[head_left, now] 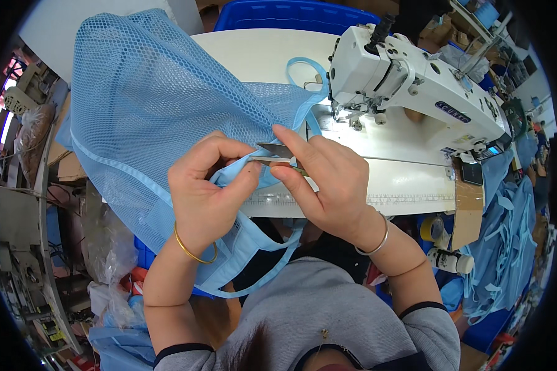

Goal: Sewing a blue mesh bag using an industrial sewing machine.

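Note:
My left hand (211, 188) pinches the edge of a light blue fabric binding (226, 170), part of a mesh piece (142, 99) draped over the left of the table and down into my lap. My right hand (319, 179) grips small metal scissors (275, 148), blades apart and pointing left, at the pinched fabric beside my left thumb. Behind my hands, a blue strap (300, 60) loops near the needle area of a white sewing machine (359, 65). The scissors' handles are mostly hidden by my right fingers.
A white curved tabletop (229, 43) has a blue bin (291, 13) behind it. On the right are a cardboard piece (466, 222), yellow tape roll (432, 227), white spool (452, 262) and hanging blue cloth pieces (501, 247). A metal rack (43, 235) with plastic bags stands left.

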A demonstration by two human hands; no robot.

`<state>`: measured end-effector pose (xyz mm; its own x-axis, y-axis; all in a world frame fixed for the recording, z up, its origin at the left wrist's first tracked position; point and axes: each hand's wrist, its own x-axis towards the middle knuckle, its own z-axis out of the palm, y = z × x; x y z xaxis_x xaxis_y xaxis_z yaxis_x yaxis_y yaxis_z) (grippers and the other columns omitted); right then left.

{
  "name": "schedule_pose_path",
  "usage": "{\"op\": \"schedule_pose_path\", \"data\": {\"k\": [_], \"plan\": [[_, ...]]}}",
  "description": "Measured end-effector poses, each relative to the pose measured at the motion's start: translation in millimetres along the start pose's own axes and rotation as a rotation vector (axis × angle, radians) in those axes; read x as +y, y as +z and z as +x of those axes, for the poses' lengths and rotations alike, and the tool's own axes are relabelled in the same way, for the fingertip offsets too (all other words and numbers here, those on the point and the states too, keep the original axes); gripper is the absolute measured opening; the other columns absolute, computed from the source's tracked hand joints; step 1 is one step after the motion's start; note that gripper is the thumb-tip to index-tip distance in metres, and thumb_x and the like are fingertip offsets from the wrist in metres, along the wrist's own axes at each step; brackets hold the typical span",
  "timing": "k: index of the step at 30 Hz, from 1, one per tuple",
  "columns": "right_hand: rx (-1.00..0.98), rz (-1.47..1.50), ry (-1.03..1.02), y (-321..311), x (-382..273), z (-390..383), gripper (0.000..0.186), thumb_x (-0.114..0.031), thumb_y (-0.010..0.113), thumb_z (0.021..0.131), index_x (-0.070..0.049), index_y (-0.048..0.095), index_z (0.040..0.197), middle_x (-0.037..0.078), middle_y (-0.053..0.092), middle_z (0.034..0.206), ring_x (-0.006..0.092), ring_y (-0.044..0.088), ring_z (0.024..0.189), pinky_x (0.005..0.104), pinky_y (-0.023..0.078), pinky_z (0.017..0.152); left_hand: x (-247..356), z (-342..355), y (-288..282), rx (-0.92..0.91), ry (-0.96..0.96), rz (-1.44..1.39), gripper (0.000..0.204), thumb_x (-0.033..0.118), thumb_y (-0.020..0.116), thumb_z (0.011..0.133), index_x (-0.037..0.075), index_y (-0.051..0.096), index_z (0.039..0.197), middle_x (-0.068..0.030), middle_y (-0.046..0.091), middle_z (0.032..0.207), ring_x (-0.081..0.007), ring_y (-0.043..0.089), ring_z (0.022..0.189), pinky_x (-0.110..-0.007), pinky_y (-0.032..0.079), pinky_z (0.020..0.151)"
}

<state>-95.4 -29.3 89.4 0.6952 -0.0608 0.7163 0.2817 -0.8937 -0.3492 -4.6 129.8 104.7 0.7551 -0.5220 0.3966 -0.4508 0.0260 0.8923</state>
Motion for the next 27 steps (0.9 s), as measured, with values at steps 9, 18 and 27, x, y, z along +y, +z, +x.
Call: {"op": "schedule_pose_path", "data": {"k": [9,18,27], "plan": [[0.136,-0.039,-0.025,16,5,-2,0.042,-0.024,0.071,0.081,-0.004,0.065,0.118,0.003,0.048,0.065,0.0164,0.048,0.052,0.0296,0.037,0.047,4,3,1,-0.014,-0.029,-0.07,0.01,-0.005,0.068,0.076,-0.002,0.065,0.085,-0.0016,0.061,0.077,-0.0068,0.057,0.073,-0.022,0.048,0.07],[0.123,-0.121,-0.075,17,6,-3,0.038,-0.02,0.071,0.082,-0.005,0.066,0.116,0.004,0.052,0.064,0.0172,0.05,0.053,0.0297,0.039,0.048,-2,2,-1,-0.06,-0.03,-0.144,0.012,-0.007,0.069,0.076,-0.003,0.065,0.087,-0.0025,0.062,0.08,-0.0073,0.058,0.076,-0.022,0.048,0.072],[0.153,-0.078,-0.071,8,7,-3,0.037,-0.025,0.072,0.078,-0.009,0.069,0.111,0.0,0.055,0.069,0.0142,0.052,0.055,0.0281,0.039,0.048,-5,0,6,-0.051,-0.108,-0.202,0.011,-0.006,0.067,0.074,-0.002,0.065,0.084,-0.0019,0.063,0.079,-0.0065,0.059,0.075,-0.021,0.048,0.07]]}}
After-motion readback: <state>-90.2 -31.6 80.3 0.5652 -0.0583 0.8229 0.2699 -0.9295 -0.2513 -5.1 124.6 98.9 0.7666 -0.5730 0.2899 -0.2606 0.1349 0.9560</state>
